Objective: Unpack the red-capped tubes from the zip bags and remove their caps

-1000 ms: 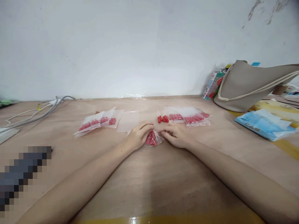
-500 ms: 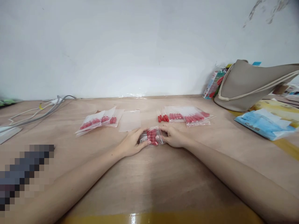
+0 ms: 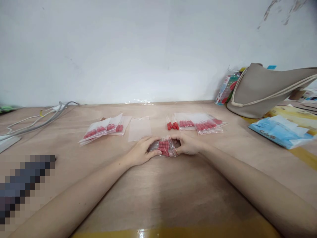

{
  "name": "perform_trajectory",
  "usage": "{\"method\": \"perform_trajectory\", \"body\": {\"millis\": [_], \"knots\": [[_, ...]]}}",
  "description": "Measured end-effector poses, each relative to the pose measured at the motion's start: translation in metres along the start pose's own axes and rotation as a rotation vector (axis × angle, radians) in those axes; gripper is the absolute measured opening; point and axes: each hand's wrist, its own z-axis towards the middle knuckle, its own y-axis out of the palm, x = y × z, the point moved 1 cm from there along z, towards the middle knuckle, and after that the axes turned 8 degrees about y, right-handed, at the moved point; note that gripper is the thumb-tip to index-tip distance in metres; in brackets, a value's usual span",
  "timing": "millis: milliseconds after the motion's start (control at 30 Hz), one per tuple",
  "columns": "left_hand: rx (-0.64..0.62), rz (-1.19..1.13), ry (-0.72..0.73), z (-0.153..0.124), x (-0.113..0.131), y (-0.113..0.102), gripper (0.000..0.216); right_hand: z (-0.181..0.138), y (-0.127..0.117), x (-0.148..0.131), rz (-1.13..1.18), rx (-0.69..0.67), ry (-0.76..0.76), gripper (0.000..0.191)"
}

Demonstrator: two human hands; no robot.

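Observation:
Between my hands is a small clear zip bag with several red capsule-shaped pieces inside. My left hand grips its left side, the thumb lying over the front. My right hand pinches the bag's right edge, where the plastic is creased. Just beyond my left hand, a white card lies flat on the table. Loose red pieces sit in a short row beyond my right hand. Filled bags with white cards form a left pile and a right pile.
A grey-beige bag leans at the back right by a clear plastic bottle. In front of it lies a blue tissue pack. Cables run along the left, and a blurred dark object lies at the near left.
My right hand has tilted and closed on the bag's right edge, and the bag has bunched and shifted slightly right. My left hand keeps its hold.

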Motion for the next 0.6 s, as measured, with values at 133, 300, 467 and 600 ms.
{"method": "perform_trajectory", "body": {"millis": [133,300,467,600], "knots": [[0.007,-0.001,-0.003,0.0,-0.002,-0.0003,0.045,-0.0001,-0.0013,0.0013,-0.024,0.058,-0.017,0.033],[0.013,0.013,-0.015,-0.0009,-0.0058,0.0014,0.044,0.0007,-0.0004,0.0031,-0.054,0.135,-0.065,0.029],[0.029,0.012,-0.029,-0.0012,-0.0037,0.0009,0.042,-0.0008,0.0004,0.0031,0.015,0.185,-0.02,0.031],[0.038,0.019,-0.028,-0.0009,-0.0017,0.0007,0.04,-0.0012,0.003,0.0032,0.091,0.146,0.004,0.037]]}}
